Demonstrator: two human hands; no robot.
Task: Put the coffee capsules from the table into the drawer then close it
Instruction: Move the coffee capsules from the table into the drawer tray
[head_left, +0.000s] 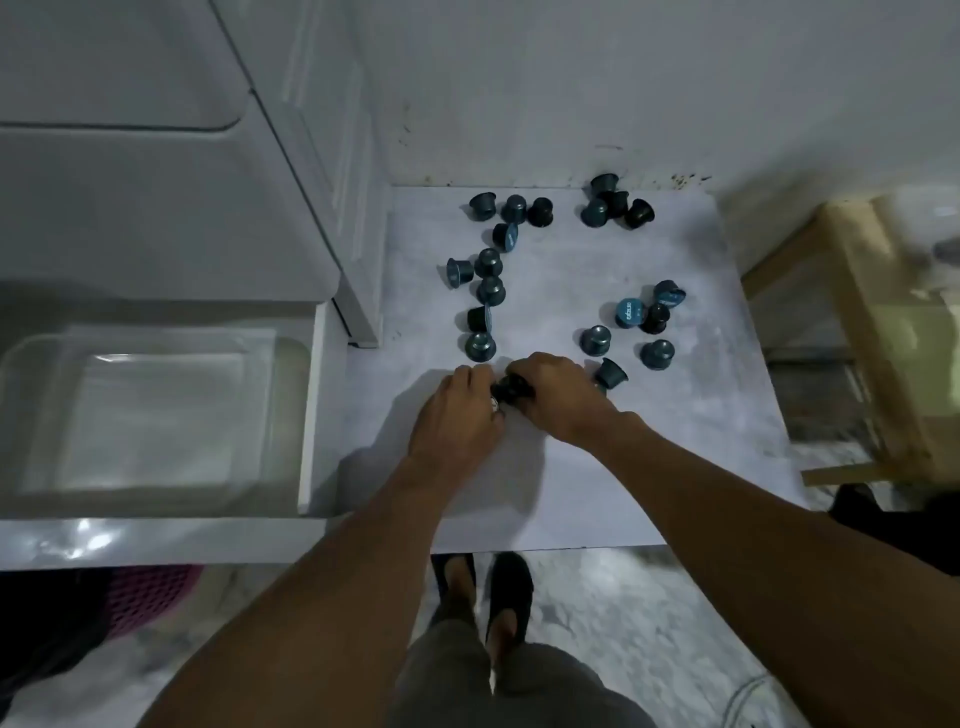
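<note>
Several dark blue and black coffee capsules (487, 262) lie scattered over the pale marbled table (675, 441), in loose groups at the back left, back right (615, 201) and right (631, 313). My left hand (457, 421) and my right hand (553, 395) meet near the table's middle, both curled round dark capsules (511, 391) held between them. A capsule (612, 374) lies just right of my right hand. The white drawer (311, 415) stands pulled out at the left, with a clear plastic tray (156, 410) inside that holds no capsules.
A white cabinet (156, 208) rises above the drawer at the left. A wooden frame (872, 332) stands to the right of the table. A pink basket (150, 597) sits on the floor under the drawer. My feet (488, 587) are below the table's front edge.
</note>
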